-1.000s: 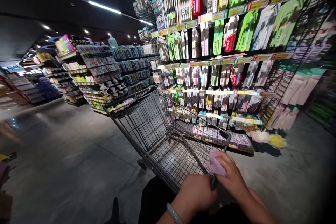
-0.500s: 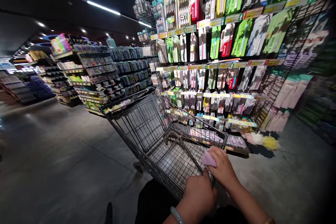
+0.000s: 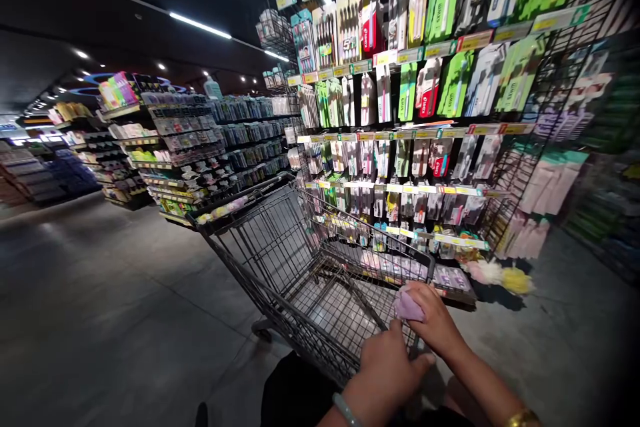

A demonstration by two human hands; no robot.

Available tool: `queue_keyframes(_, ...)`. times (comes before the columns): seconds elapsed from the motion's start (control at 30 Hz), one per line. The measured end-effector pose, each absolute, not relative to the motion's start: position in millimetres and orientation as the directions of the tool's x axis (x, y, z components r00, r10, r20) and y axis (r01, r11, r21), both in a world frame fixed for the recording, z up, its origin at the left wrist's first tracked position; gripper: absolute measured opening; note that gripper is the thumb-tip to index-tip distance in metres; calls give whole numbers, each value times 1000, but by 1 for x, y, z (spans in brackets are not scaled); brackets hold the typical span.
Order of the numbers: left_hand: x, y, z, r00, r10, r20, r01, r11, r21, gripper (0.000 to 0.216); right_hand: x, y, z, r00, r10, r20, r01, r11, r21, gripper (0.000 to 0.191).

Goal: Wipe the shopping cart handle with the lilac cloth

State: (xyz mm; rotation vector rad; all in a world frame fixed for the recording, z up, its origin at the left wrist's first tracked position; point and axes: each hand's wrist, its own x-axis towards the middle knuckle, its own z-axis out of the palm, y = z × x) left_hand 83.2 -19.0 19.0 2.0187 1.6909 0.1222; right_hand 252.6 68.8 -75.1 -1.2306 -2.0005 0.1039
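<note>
My right hand (image 3: 431,315) is closed around a bunched light-purple cloth (image 3: 409,307), at the near right corner of a black wire shopping cart (image 3: 280,293). Just left of it and lower, my left hand (image 3: 387,361) lies over the cart's near end rim. Its fingers curl over the bar, partly hidden, while the thumb sticks out to the right. A pale bangle (image 3: 345,409) circles the left wrist, and a gold-coloured band (image 3: 523,419) the right. Only the wire mesh floor shows inside the cart's basket.
Beyond the cart stands a rack of packaged toothbrushes (image 3: 455,83) with price strips. Fluffy bath puffs (image 3: 517,280) hang low at its right end, beside pale gloves (image 3: 553,183). Stocked shelves (image 3: 185,133) line the left background. Grey floor (image 3: 125,320) spreads left of the cart.
Both hands sit slightly further right and lower in the picture, the purple cloth moving with the right hand. My left thumb has spread outward. The cart's far end has shifted slightly left.
</note>
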Motion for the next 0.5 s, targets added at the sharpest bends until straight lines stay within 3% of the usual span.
queue_keyframes(0.23,-30,-18,30,461,885,-63,879,-446,171,67,256,76,-73,-183,800,572,728,501,-468,34)
queue_keyframes(0.37,-48,-17,16,463,884,-68,884,-455,104,47,238,44,-64,-202,813,546,755,485,-442,33)
queue_keyframes(0.5,-35,-19,6,408,913,-17,910,-406,84,43,211,-8,-58,-301,777,553,760,546,-354,40)
